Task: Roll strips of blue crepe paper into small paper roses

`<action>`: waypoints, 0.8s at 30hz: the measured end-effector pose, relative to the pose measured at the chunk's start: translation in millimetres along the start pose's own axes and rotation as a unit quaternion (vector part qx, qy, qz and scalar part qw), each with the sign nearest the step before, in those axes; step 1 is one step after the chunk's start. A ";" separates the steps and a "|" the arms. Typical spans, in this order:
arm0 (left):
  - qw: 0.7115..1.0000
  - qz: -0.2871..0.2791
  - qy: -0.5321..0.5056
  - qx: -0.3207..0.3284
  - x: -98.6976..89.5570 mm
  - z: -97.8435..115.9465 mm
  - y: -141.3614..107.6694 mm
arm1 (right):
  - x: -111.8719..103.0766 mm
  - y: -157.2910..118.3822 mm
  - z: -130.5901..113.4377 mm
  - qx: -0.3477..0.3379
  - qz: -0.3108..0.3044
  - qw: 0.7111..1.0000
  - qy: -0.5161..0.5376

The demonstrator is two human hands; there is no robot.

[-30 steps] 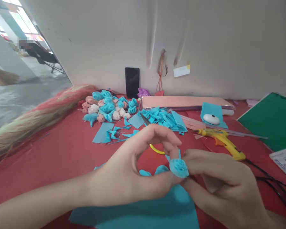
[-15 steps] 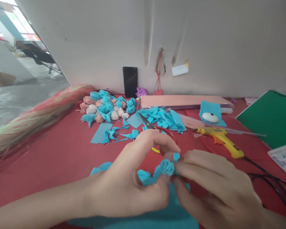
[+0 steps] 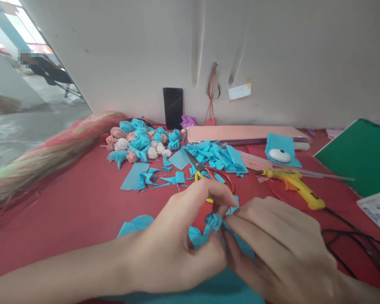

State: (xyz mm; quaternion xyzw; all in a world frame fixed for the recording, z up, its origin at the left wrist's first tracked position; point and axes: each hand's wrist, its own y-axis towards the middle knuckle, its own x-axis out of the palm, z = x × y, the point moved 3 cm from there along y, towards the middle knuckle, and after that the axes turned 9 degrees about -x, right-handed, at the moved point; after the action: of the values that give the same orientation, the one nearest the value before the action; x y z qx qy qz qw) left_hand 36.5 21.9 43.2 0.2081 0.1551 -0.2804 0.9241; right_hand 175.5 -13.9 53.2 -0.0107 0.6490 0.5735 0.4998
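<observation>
A small blue crepe paper flower (image 3: 213,221) with a rolled, ruffled head is held between my two hands. My left hand (image 3: 180,240) curves round it, the thumb pressed at its near side and the index finger arched over behind. From the right, the fingers of my right hand (image 3: 278,245) pinch the paper at the flower's side; their tips are partly hidden. Below my hands lies a larger blue paper sheet (image 3: 205,289) with scalloped upper edges. Just beyond my left index finger rest scissors (image 3: 199,165) with red and yellow handles, half covered by the hand.
Finished-looking paper flowers (image 3: 141,141) in blue, pink and white are heaped at the back left. Blue paper scraps (image 3: 213,156) lie beside them. A yellow glue gun (image 3: 296,185) with a black cord sits right. A phone (image 3: 173,108) leans on the wall; a person sits far left.
The flower has shifted slightly left and turned, its face now tilted away from me. My right hand has moved left with it, and more of the scissors shows.
</observation>
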 end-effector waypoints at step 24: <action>0.998 0.017 0.058 -0.013 1.6 0.2 -0.6 | 3.4 -4.3 -6.1 -0.086 -0.046 0.994 -0.057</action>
State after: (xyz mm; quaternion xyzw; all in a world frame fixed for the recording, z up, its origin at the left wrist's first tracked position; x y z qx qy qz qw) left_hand 37.5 20.7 42.5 0.2141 0.2083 -0.2500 0.9210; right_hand 172.4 -18.0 46.9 -0.0506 0.5669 0.6032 0.5589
